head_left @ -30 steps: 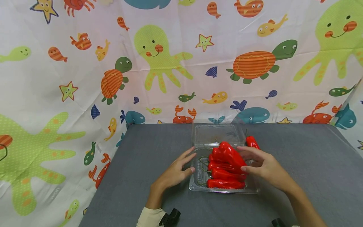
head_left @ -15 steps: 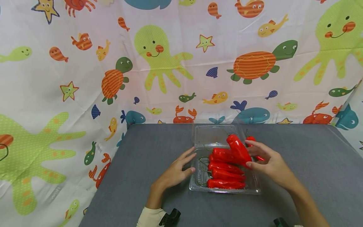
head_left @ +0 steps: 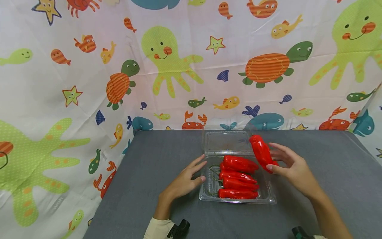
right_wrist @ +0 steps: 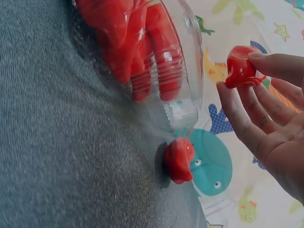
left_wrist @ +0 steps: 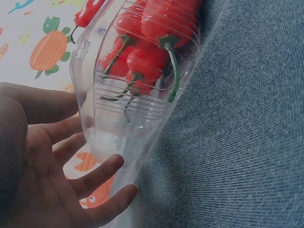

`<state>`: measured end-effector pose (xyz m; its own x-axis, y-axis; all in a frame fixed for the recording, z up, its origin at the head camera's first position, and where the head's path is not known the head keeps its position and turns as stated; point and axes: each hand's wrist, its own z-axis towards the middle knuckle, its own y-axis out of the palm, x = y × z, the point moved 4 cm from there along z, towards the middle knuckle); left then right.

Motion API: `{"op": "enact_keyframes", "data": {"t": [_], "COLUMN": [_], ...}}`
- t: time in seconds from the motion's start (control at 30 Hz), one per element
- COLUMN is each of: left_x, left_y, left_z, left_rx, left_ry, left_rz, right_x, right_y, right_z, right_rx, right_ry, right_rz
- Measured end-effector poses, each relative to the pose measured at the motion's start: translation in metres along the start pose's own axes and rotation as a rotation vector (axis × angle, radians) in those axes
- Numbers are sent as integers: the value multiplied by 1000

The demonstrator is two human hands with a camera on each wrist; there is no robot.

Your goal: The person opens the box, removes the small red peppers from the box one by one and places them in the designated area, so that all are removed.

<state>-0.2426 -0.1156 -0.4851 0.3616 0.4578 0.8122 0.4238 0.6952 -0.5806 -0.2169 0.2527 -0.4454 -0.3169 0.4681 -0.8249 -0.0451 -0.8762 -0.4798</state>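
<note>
In the head view, my right hand (head_left: pixel 293 167) pinches a red pepper (head_left: pixel 262 152) between thumb and fingertips, raised above the right side of a clear plastic box (head_left: pixel 206 196). The right wrist view shows the held pepper (right_wrist: pixel 242 67) end-on and apart from the box. Several red peppers (head_left: pixel 237 193) with green stems lie stacked crosswise inside the box. My left hand (head_left: pixel 185 178) has its fingers extended at the box's left side. In the left wrist view, fingers (left_wrist: pixel 102 175) lie close to the clear wall; firm contact is hard to tell.
Another red pepper (right_wrist: pixel 179 160) lies on the grey cloth right of the box; the raised pepper and hand hide it in the head view. The box's lid (head_left: pixel 229 141) lies open toward the back. A printed curtain (head_left: pixel 179 109) hangs behind the grey table (head_left: pixel 167 146).
My right hand has lifted the red pepper off the top of the stack and carried it to the right, past the box's right edge. The left hand has stayed in place.
</note>
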Motion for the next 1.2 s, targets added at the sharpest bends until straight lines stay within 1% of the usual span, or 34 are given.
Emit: {"op": "enact_keyframes", "data": {"t": [0.27, 0.4, 0.5, 0.67, 0.93, 1.2], "left_x": [1, 1, 0, 0, 1, 0], "left_y": [0, 0, 0, 0, 0, 0], "left_z": [0, 0, 0, 0, 0, 1], "left_rx": [1, 2, 1, 1, 0, -3], "left_ry": [2, 2, 3, 3, 1, 0], "left_rz": [10, 13, 10, 7, 3, 3], "right_x": [7, 12, 17, 26, 36, 46], "right_y": [-10, -16, -20, -26, -33, -36], "right_z": [-1, 0, 0, -1, -1, -3], "right_rx": [34, 55, 74, 83, 87, 85], "right_ry": [12, 32, 62, 122, 163, 224], "right_rz": [25, 7, -16, -20, 29, 8]}}
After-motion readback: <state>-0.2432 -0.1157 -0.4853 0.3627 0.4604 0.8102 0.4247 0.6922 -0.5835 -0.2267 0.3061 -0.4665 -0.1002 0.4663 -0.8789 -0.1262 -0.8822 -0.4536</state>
